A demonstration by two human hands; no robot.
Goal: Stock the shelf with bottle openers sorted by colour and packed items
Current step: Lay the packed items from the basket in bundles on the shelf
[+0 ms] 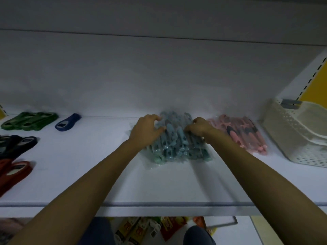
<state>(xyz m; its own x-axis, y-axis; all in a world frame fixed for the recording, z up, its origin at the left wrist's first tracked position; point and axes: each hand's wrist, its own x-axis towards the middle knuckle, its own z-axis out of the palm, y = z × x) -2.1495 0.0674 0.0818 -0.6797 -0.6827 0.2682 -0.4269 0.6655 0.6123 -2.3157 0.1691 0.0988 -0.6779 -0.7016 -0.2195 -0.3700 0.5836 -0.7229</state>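
both arms reach onto the white shelf (74, 174). the left hand (147, 129) lies on the blue pack (177, 147) with fingers curled over its far edge, and the right hand (199, 127) pinches the wrap near the middle. a pink pack (246, 135) lies just beside it on the right, near a white basket (290, 138). at left lie green openers (30, 121), one blue opener (68, 122), dark ones (19, 144), perhaps navy, and red openers (14, 172)

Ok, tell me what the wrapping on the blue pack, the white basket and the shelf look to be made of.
Blue pack wrapping: thin clear plastic film, by its crinkles and glints. White basket: likely moulded plastic, matte, with rows of punched holes. Shelf: smooth white board, probably painted metal or laminate; the dim picture leaves it open.
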